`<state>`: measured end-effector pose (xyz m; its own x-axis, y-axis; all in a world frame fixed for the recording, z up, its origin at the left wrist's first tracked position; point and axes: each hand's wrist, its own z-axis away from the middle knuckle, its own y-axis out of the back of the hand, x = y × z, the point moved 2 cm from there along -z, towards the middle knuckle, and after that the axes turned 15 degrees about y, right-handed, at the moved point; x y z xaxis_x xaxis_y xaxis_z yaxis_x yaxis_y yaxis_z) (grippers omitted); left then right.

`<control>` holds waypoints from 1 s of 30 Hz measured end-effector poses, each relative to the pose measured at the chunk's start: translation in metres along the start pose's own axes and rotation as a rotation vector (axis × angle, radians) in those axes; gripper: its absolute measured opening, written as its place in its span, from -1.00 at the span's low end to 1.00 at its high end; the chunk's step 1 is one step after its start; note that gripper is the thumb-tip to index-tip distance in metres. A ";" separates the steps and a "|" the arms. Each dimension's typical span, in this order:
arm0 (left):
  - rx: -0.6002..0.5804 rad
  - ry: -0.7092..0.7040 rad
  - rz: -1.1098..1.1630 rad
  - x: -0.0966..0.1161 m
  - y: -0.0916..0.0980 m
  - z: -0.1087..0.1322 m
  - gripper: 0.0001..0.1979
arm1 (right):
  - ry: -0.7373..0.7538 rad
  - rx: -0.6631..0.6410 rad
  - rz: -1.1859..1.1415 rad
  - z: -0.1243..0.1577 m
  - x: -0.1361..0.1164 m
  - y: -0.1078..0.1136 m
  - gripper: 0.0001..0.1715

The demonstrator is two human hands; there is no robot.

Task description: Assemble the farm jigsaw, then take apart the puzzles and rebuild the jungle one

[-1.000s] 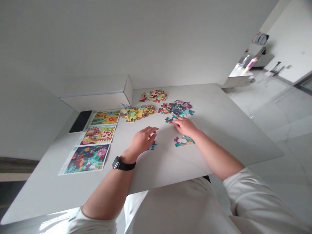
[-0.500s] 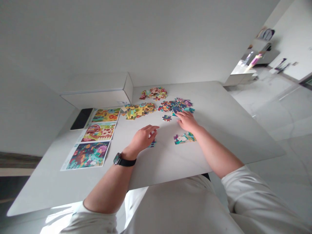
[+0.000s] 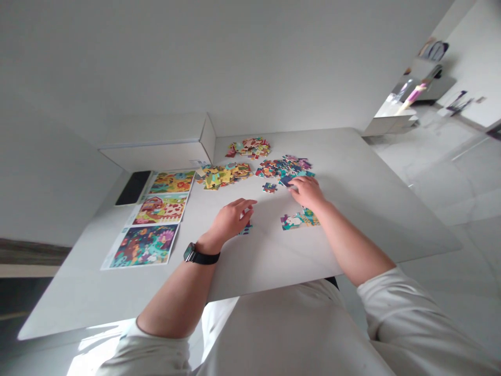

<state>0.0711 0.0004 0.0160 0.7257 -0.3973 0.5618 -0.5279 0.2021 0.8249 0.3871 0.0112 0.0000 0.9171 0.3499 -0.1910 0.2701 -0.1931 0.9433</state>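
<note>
The right hand (image 3: 308, 191) reaches to the near edge of the blue-and-teal pile of puzzle pieces (image 3: 285, 167), its fingertips pressed down on a dark blue piece (image 3: 285, 180) at the pile's six o'clock side; whether the fingers pinch that piece or only touch it I cannot tell. Just at nine o'clock from that piece a single loose piece (image 3: 269, 187) lies apart on the table (image 3: 371, 209).

At six o'clock from the right hand, partly under the wrist, sits a small joined cluster (image 3: 298, 220) of teal, white and purple pieces, the only assembled part in view. The left hand (image 3: 230, 219), with a dark watch (image 3: 200, 255) on its wrist, rests at about eight o'clock from the right one, fingers loosely spread and lying over another small piece (image 3: 246, 227); it grips nothing that I can see.

Judging by this, the work is at an early stage: a few pieces are joined and most remain in the pile.

Further out, at eleven o'clock, lie a yellow pile (image 3: 224, 175) and a pinkish pile (image 3: 249, 147), both unsorted. At nine o'clock three picture sheets (image 3: 156, 209) lie in a row, with a dark phone (image 3: 133, 187) beside them and a white box (image 3: 156, 143) behind.
</note>
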 end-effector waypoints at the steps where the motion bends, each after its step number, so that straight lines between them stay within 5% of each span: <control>1: 0.007 -0.002 0.000 0.000 0.001 0.000 -0.63 | -0.022 0.009 0.003 0.001 0.002 0.002 -0.67; 6: 0.050 0.009 -0.003 0.003 0.006 0.000 -0.65 | -0.128 0.034 0.043 0.003 0.013 0.005 -0.78; 18: 0.061 0.014 -0.010 0.001 0.005 0.000 -0.65 | -0.139 0.088 0.039 0.000 0.011 0.002 -0.54; 25: 0.063 0.021 -0.004 0.003 0.007 0.001 -0.64 | -0.254 0.358 -0.062 0.008 0.060 0.023 -0.46; 30: 0.038 0.020 -0.011 0.004 0.006 0.000 -0.62 | -0.274 0.298 -0.087 0.011 0.067 0.020 -0.49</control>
<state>0.0710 -0.0005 0.0231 0.7399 -0.3812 0.5543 -0.5363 0.1632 0.8281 0.4574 0.0205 0.0026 0.9202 0.1275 -0.3701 0.3866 -0.4446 0.8080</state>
